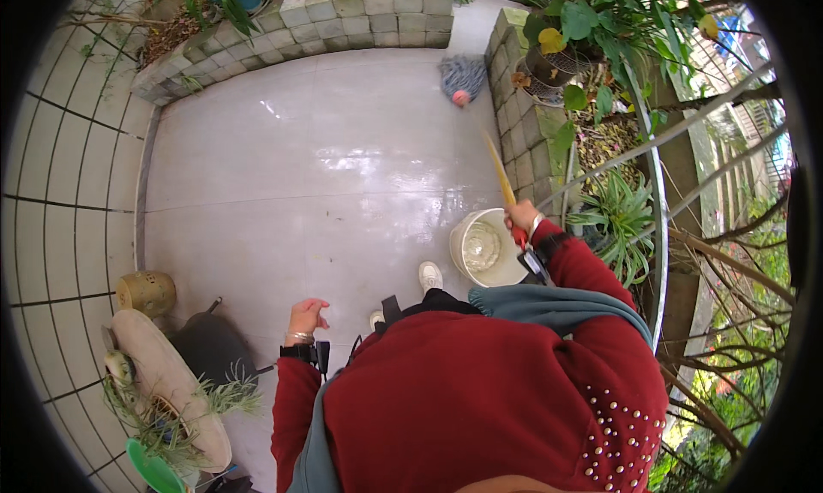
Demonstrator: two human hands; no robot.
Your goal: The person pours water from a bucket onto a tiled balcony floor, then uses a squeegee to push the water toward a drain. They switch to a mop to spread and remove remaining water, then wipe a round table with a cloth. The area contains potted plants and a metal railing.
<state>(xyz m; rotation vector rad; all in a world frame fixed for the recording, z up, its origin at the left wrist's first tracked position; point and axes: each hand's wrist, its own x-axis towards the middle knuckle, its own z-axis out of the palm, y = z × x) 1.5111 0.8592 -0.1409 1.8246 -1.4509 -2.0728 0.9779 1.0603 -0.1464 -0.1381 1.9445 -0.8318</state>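
Note:
My right hand point(521, 215) grips the upper end of a long mop handle point(500, 168), yellow with a red tip. Far ahead, the grey string mop head point(461, 76) with its pink collar lies on the floor beside the tiled planter wall. Part of the handle near the collar is blurred. Just below and left of my right hand stands a white bucket point(472, 248) with some water in it. My left hand point(308, 316) hangs at my left side over the floor, holding nothing, with its fingers loosely curled and apart.
Wet sheen marks the pale tiled floor point(257, 171). A low tiled planter wall point(360, 27) runs along the far side, another point(524, 126) on the right with a metal railing point(656, 223). At left stand an oval table point(161, 371), a dark chair point(215, 348) and a ceramic stool point(146, 293).

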